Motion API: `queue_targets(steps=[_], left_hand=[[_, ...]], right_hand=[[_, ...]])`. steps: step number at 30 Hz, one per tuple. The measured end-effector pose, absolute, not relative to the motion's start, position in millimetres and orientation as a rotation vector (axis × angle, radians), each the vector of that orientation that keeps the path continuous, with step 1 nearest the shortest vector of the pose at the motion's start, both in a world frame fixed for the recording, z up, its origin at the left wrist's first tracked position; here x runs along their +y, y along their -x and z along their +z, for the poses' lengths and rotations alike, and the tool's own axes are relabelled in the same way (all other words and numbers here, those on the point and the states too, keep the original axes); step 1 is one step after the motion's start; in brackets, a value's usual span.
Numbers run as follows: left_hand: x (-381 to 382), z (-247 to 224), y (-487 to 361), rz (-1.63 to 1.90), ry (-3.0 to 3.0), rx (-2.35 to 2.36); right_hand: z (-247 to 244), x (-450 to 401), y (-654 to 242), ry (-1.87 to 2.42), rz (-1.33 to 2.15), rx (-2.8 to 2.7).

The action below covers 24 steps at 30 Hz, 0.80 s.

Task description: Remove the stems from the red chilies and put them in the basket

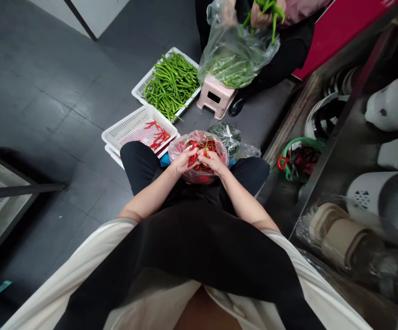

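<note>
Red chillies (192, 159) lie gathered in your left hand (184, 161), whose grip is closed around several of them just above the plastic bag in front of you. Your right hand (214, 163) is close beside it, thumb and fingers closed in a pinch on a red chilli (205, 153) with a green stalk. Below both hands, more red chillies fill the clear plastic bag (200, 178), which sits between your bent knees with its mouth spread wide.

Just beyond the bag, a little to the right, you have a knotted clear bag (231, 136) of something dark green — its contents are too small to make out. By your left knee, a white basket (125, 127) holds a small heap of red chillies towards its right side, and it rests on another white basket (111, 154). Past these, a third basket (138, 93) is heaped with green chillies (173, 82).

Opposite you, a co-worker's hand (262, 19) grips some green chillies, near a large clear bag (235, 59) propped on a pale pink stool (215, 91). On your right, scissors (283, 162) with orange-red handles lean at a green bowl (307, 143) — beside the shelf with its stacked containers.
</note>
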<state>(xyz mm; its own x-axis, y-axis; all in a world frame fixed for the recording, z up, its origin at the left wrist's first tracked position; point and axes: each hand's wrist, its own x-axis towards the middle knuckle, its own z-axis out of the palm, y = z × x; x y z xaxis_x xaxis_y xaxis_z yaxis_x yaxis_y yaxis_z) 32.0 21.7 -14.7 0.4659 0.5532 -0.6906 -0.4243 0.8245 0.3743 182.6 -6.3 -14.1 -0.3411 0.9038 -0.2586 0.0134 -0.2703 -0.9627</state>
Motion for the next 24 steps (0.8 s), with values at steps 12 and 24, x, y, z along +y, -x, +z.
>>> queue_targets(steps=[12, 24], left_hand=[[23, -6, -26, 0.399, -0.663, 0.921], [25, -5, -7, 0.371, -0.616, 1.043]], right_hand=[[-6, 7, -203, 1.622, 1.587, -0.867], [8, 29, -217, 1.594, 1.394, -0.885]])
